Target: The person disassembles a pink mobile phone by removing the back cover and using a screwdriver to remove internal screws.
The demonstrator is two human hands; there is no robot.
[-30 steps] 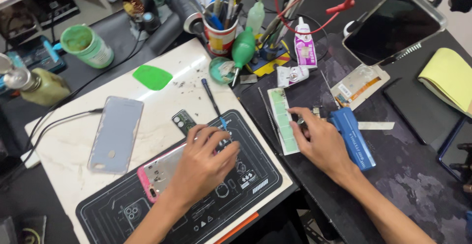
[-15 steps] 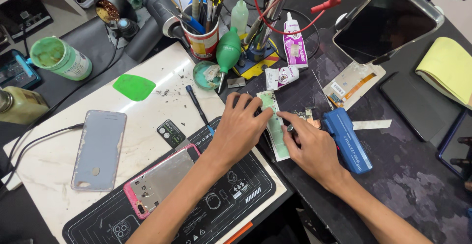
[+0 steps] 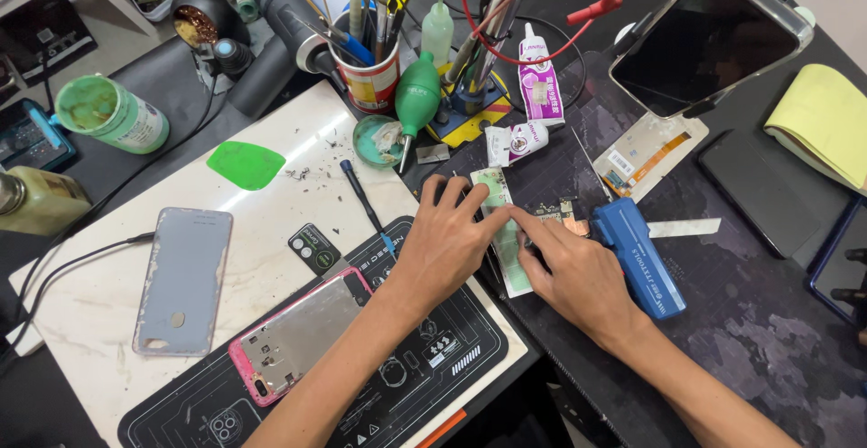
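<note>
My left hand [image 3: 449, 242] lies flat with its fingers spread over the upper part of a long pale green strip [image 3: 511, 272] on the dark mat [image 3: 722, 322]. Its thumb meets the index fingertip of my right hand [image 3: 578, 275] at the strip's right edge. My right hand's other fingers curl against that edge, and the thumb is hidden. A small bare circuit board [image 3: 562, 210] lies just beyond my right hand. A blue hand tool [image 3: 643, 256] lies against the hand's right side.
A pink-framed opened phone [image 3: 296, 337] lies on a black printed mat [image 3: 411, 389], near a grey back cover [image 3: 184, 278], a camera trim piece [image 3: 313, 249] and a screwdriver [image 3: 361, 197]. Behind stand a tool cup [image 3: 370, 76], a green blower [image 3: 417, 98], glue tubes [image 3: 538, 76] and a phone in a holder [image 3: 709, 37].
My left hand left the pink-framed phone and moved right onto the green strip. My right hand stayed at the strip, its index finger now reaching to its edge.
</note>
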